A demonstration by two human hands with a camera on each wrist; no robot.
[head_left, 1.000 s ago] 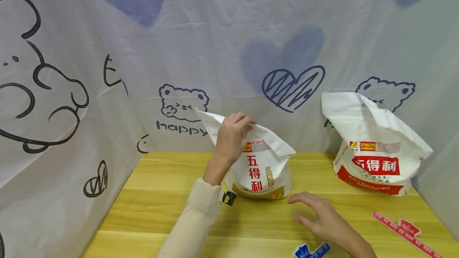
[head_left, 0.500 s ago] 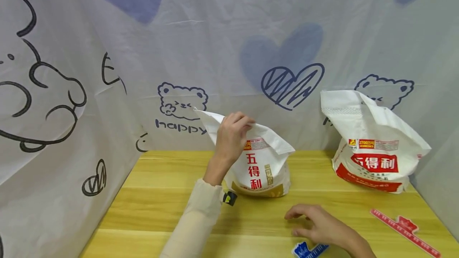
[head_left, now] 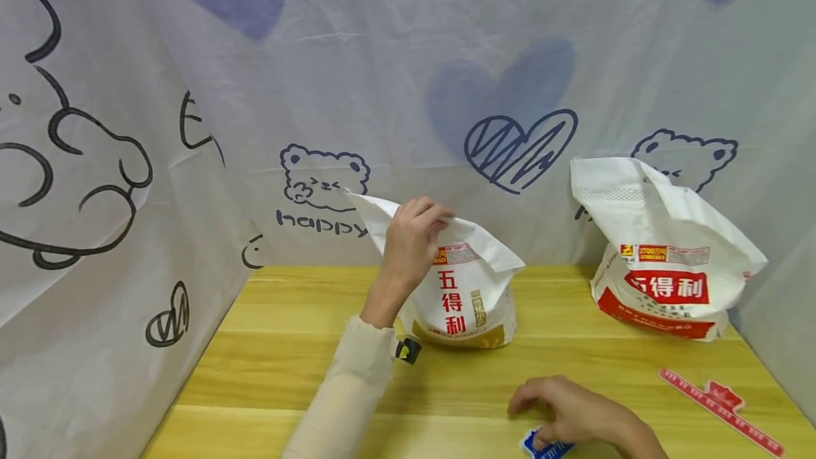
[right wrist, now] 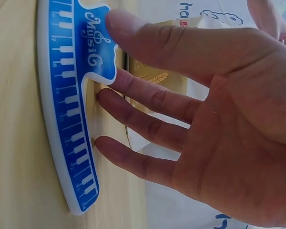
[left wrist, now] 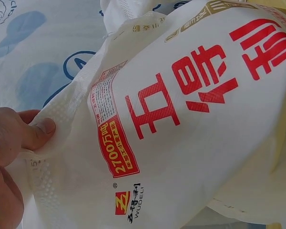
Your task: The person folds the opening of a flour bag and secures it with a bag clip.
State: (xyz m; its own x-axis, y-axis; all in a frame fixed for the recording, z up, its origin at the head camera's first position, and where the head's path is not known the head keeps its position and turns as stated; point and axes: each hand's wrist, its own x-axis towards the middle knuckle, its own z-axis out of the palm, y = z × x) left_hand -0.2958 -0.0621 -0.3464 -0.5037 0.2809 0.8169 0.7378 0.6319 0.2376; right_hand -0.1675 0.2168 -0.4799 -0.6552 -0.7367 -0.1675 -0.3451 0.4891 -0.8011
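Observation:
A white flour bag (head_left: 455, 303) with red characters and a gold base band stands mid-table, its top creased and leaning. My left hand (head_left: 414, 243) pinches its top edge; the left wrist view shows the thumb (left wrist: 40, 133) pressed on the white fabric. Low in the head view, my right hand (head_left: 570, 409) is over a blue piano-key clip (right wrist: 69, 109) lying on the table. In the right wrist view its thumb (right wrist: 126, 24) overlaps the edge of the clip's "Music" tab, and the other fingers extend loosely beyond it. Part of the clip is hidden under the hand.
A second flour bag (head_left: 669, 289), with red panels, stands at the back right. A red piano-key clip (head_left: 720, 411) lies in front of it on the wooden table (head_left: 287, 338). A printed cloth (head_left: 395, 91) hangs behind and at the sides.
My right hand has moved down from beside the bag to the blue clip, its thumb now over the clip's tab. My left hand has kept its hold on the bag's top.

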